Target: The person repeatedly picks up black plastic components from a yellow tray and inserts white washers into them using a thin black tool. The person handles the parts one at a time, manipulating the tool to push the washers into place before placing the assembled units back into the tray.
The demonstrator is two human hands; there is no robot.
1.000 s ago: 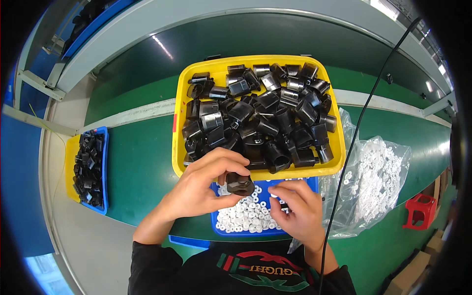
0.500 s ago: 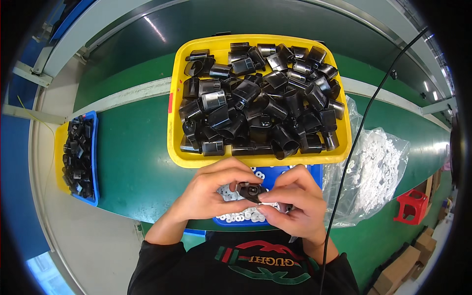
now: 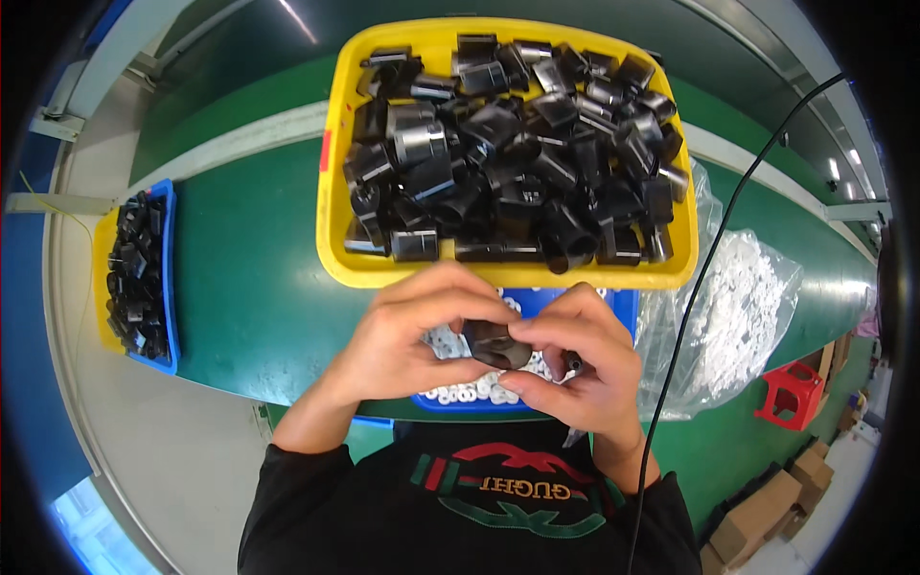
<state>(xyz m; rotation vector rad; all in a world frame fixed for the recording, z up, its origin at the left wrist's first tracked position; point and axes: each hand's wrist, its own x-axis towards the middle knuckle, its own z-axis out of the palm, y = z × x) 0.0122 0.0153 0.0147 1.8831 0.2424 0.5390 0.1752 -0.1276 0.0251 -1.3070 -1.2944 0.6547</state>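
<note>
In front of my chest, a black plastic housing (image 3: 498,347) is held between both hands. My left hand (image 3: 398,335) grips its left side, thumb below and fingers above. The thumb and forefinger of my right hand (image 3: 585,359) pinch its right edge. A small dark rod end (image 3: 573,361) shows among the curled fingers of the right hand; its kind cannot be made out. Under the hands, a blue tray (image 3: 618,309) holds many small white rings (image 3: 470,391), partly covered by my hands.
A yellow bin (image 3: 331,225) heaped with black housings (image 3: 498,182) stands just beyond my hands. At right lies a clear bag (image 3: 733,316) of white rings, with a black cable (image 3: 704,254) hanging across. Another blue-rimmed bin (image 3: 165,278) of black parts sits far left. A red stool (image 3: 793,393) stands lower right.
The housing has turned in my fingers, and a different side of it faces up. The whole view has shifted, so the bins appear higher in the picture.
</note>
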